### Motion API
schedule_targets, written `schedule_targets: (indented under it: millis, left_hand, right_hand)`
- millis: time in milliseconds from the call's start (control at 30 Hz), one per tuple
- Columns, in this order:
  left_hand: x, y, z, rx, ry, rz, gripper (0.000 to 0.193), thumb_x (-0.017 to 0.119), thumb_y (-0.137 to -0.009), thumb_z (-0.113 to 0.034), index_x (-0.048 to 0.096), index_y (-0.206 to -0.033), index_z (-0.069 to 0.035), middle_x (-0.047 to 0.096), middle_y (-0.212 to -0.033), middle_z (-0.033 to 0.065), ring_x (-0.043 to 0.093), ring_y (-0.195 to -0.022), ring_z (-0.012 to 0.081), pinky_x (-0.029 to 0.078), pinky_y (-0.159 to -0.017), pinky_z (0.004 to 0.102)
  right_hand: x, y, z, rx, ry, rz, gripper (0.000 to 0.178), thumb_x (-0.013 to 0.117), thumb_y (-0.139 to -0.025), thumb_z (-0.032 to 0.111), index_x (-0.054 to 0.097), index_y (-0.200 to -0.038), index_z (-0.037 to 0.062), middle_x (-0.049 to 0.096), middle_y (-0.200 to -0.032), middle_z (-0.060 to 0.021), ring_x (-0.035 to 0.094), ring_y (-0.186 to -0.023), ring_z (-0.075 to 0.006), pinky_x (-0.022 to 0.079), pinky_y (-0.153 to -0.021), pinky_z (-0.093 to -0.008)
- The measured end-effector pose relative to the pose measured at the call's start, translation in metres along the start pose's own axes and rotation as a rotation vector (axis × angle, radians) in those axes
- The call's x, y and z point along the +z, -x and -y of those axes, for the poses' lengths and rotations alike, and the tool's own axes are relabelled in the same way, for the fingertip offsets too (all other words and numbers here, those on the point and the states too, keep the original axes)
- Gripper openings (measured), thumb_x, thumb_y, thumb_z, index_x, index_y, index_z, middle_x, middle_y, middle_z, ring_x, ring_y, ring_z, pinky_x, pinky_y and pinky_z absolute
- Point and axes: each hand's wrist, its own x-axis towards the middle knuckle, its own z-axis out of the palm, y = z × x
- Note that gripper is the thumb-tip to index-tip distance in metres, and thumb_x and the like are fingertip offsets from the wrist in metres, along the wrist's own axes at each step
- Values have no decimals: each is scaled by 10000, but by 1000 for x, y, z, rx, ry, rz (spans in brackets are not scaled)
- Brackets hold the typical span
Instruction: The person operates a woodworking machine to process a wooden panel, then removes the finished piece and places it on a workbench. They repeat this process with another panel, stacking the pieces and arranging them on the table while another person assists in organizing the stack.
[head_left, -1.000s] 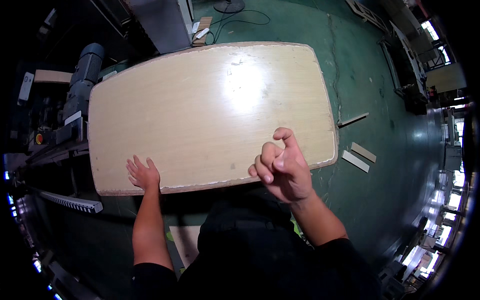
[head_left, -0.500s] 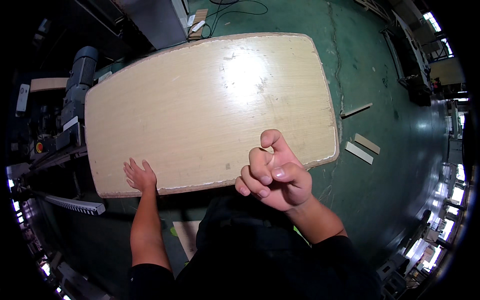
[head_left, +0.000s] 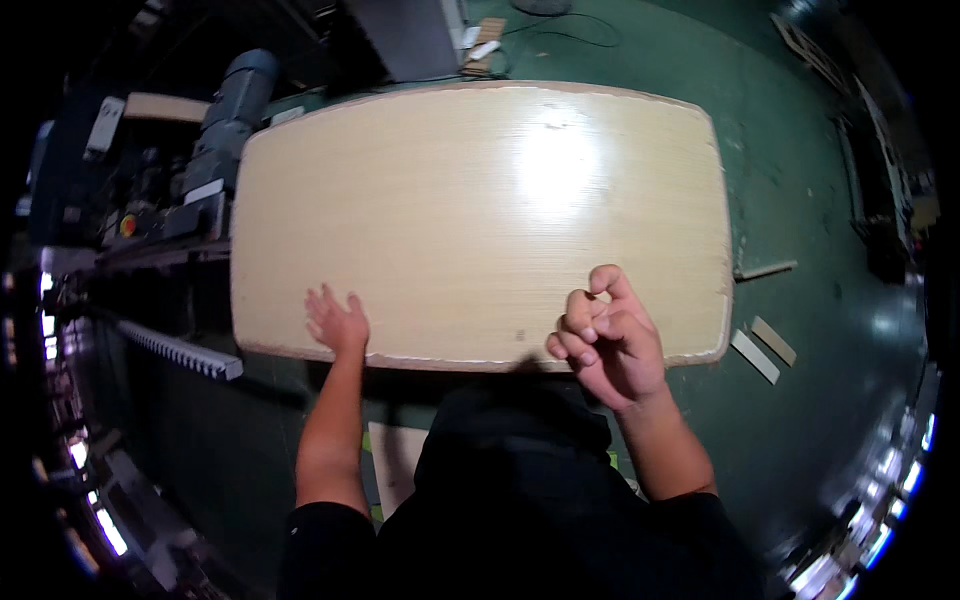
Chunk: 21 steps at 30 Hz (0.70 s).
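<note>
A large pale wood-grain board (head_left: 430,220) with rounded corners and a rough brown-and-white edge lies in front of me. Flat near its near left edge, fingers spread, my left hand (head_left: 338,322) appears to rest on the surface and holds nothing. My right hand (head_left: 612,340) is raised over the near right part of the board. Its fingers are curled in, with the thumb against them, and nothing shows in the grip. Bright glare (head_left: 558,160) covers part of the board's far right half.
At the left stands a machine with a grey motor (head_left: 240,90) and a red-and-yellow button (head_left: 127,225). A ribbed grey rail (head_left: 185,350) juts out below it. Loose wood strips (head_left: 755,357) lie on the green floor (head_left: 800,220) at the right. A cable (head_left: 570,42) runs behind the board.
My view has shifted, so the board and both hands appear farther right. My left hand stays flat by the near edge; my right hand stays curled above the board.
</note>
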Motion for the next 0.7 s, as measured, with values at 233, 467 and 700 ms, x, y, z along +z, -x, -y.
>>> schedule_targets:
  millis: [233, 467, 700]
  left_hand:
    - [-131, -5, -5, -34, 1535, 598, 551, 579, -864, 49, 440, -1379, -90, 460, -1326, 136, 516, -1173, 238, 520, -938, 478]
    - [-260, 9, 8, 296, 2574, 1397, 698, 494, -775, 207, 443, -1362, -168, 417, -1162, 86, 467, -956, 181, 578, -741, 319]
    - [-281, -2, 61, 288, 2627, 1542, 669, 460, -782, 224, 483, -1318, -174, 409, -1154, 92, 482, -928, 182, 638, -686, 337]
  right_hand:
    - [-4, -26, -69, -2, 527, -219, 170, 493, -927, 26, 501, -1091, 74, 539, -820, -60, 489, -641, -132, 462, -714, -319]
    - [117, -60, -188, -143, 827, 193, 341, 612, -964, 27, 506, -1288, 43, 566, -1100, -44, 556, -1045, -128, 467, -941, -316]
    - [168, -60, -247, -142, 552, 285, 373, 685, -933, 43, 466, -1235, 49, 567, -1187, -85, 575, -1127, -163, 479, -977, -356]
